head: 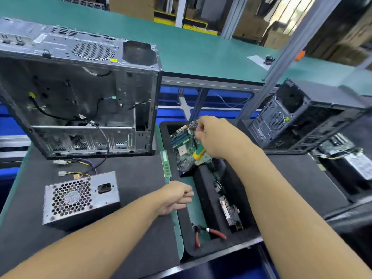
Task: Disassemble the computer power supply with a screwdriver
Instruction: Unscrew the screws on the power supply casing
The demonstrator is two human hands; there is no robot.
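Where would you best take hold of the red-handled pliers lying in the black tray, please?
Probably by the two red handles of the pliers, coming from above. They lie flat in the tray with handles splayed and bare, the nose pointing away towards the far side.

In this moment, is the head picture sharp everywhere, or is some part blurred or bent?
Head view: the right hand and the motherboard it holds look soft, the power supply is fairly sharp; the wide lens bows the bench edge and frame post; the light is even, with no strong glare.

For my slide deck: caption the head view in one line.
Right hand grips a screwdriver over the motherboard; power supply sits untouched left.
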